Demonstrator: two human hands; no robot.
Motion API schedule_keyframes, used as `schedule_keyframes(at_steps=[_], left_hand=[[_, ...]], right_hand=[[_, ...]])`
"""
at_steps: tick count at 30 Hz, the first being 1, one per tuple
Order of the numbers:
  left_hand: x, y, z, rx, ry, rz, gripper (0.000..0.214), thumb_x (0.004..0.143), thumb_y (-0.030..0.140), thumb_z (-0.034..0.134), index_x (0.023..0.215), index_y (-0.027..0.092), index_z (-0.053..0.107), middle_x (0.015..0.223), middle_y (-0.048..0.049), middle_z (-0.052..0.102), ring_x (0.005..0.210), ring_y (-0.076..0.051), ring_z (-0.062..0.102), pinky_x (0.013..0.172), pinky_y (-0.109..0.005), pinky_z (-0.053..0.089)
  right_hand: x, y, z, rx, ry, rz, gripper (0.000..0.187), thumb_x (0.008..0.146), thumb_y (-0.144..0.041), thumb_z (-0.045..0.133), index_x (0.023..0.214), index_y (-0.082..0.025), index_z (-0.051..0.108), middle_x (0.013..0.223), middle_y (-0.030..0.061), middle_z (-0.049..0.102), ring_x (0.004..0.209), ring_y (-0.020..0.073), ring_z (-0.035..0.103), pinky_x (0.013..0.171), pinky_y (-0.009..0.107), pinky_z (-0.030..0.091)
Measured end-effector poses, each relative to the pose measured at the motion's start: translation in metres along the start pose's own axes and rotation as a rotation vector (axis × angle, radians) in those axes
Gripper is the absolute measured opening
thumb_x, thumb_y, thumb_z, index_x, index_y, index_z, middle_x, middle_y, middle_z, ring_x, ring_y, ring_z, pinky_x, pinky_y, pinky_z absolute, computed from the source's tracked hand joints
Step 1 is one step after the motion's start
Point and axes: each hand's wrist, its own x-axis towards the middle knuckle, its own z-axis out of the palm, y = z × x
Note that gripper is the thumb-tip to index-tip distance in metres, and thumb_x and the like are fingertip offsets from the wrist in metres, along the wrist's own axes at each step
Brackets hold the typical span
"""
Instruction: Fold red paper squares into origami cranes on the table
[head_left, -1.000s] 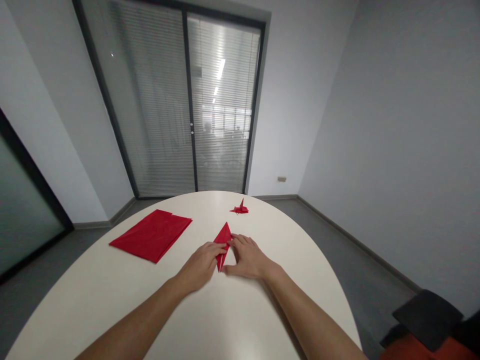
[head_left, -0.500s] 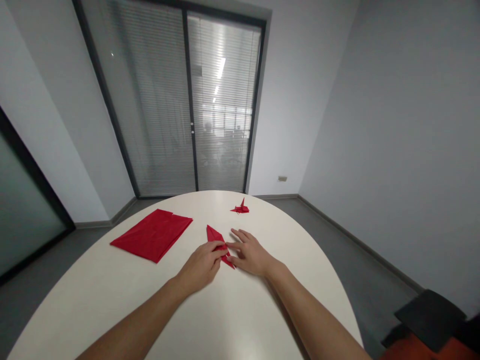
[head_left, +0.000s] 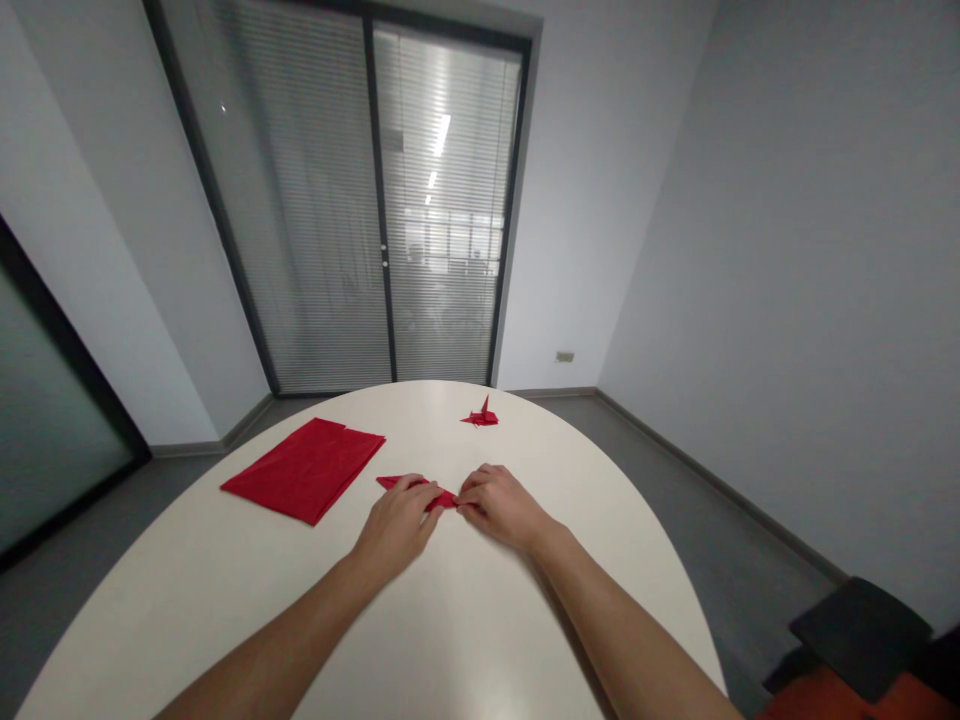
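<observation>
Since half a second ago the fold (head_left: 441,496) has swung from a slant to lie crosswise on the table (head_left: 450,640), and both hands have closed in over it. The right hand (head_left: 501,506) has its fingers curled, the tips pinching the fold's right end. The left hand (head_left: 396,522) lies over the fold's middle with its fingers bent down on the paper; I cannot tell whether it grips or only presses. The fold's left tip pokes out past the left fingers, flat on the table, between the two hands. A stack (head_left: 304,468) of red sheets lies to the left, near but apart. A small red crane (head_left: 480,416) sits farther back, towards the door (head_left: 442,200) with its blinds.
</observation>
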Motion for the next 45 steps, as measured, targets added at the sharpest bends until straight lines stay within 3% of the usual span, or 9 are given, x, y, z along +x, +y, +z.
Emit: schedule_keyframes(at_steps=[4,12,18,22,26,35,38,42,45], left_hand=[[0.001,-0.003,0.001,-0.028,-0.003,-0.089,0.022,0.094,0.023,0.054,0.11,0.02,0.069,0.114,-0.0099,0.067,0.109,-0.023,0.061,0.096,-0.037,0.048],[0.002,-0.008,0.003,-0.013,-0.018,-0.159,0.032,0.101,0.026,0.04,0.113,0.02,0.068,0.109,-0.0094,0.064,0.099,-0.02,0.064,0.089,-0.033,0.051],[0.003,-0.01,0.003,-0.04,-0.005,-0.17,0.027,0.099,0.02,0.044,0.109,0.021,0.069,0.106,-0.008,0.063,0.098,-0.019,0.064,0.087,-0.032,0.051],[0.005,-0.011,0.005,-0.08,0.024,-0.162,0.023,0.096,0.018,0.049,0.106,0.021,0.069,0.104,-0.0073,0.062,0.099,-0.019,0.064,0.09,-0.032,0.051],[0.006,-0.011,0.005,-0.124,0.045,-0.155,0.021,0.094,0.014,0.051,0.103,0.019,0.07,0.102,-0.0077,0.063,0.099,-0.02,0.063,0.091,-0.034,0.051],[0.007,-0.012,0.007,-0.083,0.1,-0.143,0.023,0.092,0.012,0.051,0.104,0.02,0.068,0.107,-0.0096,0.065,0.105,-0.022,0.061,0.094,-0.038,0.049],[0.007,-0.011,0.004,0.006,0.109,-0.118,0.023,0.091,0.011,0.052,0.103,0.02,0.07,0.106,-0.0093,0.069,0.11,-0.025,0.059,0.096,-0.041,0.047],[0.007,-0.008,-0.006,0.178,0.081,-0.14,0.022,0.094,0.016,0.051,0.1,0.02,0.072,0.095,-0.0084,0.072,0.102,-0.028,0.061,0.09,-0.046,0.047],[0.005,-0.005,-0.008,0.202,0.06,-0.092,0.026,0.095,0.014,0.048,0.103,0.019,0.072,0.101,-0.0088,0.075,0.112,-0.029,0.061,0.101,-0.05,0.042]], right_hand=[[-0.002,0.004,-0.001,-0.025,0.005,0.041,0.021,0.096,-0.022,0.055,0.094,-0.023,0.076,0.097,0.0045,0.074,0.094,0.0195,0.06,0.088,0.033,0.037],[-0.002,0.003,-0.002,-0.081,0.018,0.121,0.022,0.097,-0.025,0.054,0.096,-0.023,0.076,0.095,0.0054,0.073,0.093,0.0205,0.06,0.082,0.033,0.036],[0.0,-0.008,-0.002,-0.13,0.007,0.191,0.026,0.098,-0.029,0.05,0.097,-0.022,0.076,0.091,0.0066,0.073,0.089,0.0217,0.061,0.081,0.034,0.037],[0.004,-0.016,0.0,-0.174,0.016,0.241,0.025,0.096,-0.023,0.05,0.1,-0.022,0.074,0.092,0.0075,0.072,0.091,0.0228,0.061,0.08,0.035,0.038],[0.007,-0.029,0.003,-0.179,0.011,0.213,0.025,0.094,-0.019,0.051,0.107,-0.022,0.072,0.099,0.0089,0.071,0.096,0.0244,0.059,0.082,0.036,0.04],[0.004,-0.047,0.013,-0.092,-0.037,0.103,0.039,0.098,-0.034,0.047,0.13,-0.014,0.059,0.129,0.0128,0.062,0.115,0.0279,0.054,0.098,0.041,0.044],[0.002,-0.043,0.01,-0.063,-0.071,0.064,0.048,0.099,-0.04,0.045,0.136,-0.012,0.054,0.136,0.0148,0.058,0.119,0.0292,0.052,0.104,0.043,0.041],[0.0,-0.04,0.012,-0.029,-0.091,0.053,0.062,0.1,-0.049,0.041,0.147,-0.009,0.043,0.147,0.0185,0.048,0.132,0.0321,0.043,0.114,0.048,0.03],[-0.001,-0.039,0.016,-0.003,-0.119,0.071,0.068,0.099,-0.053,0.04,0.151,-0.009,0.037,0.151,0.0199,0.043,0.14,0.0328,0.035,0.119,0.05,0.02]])
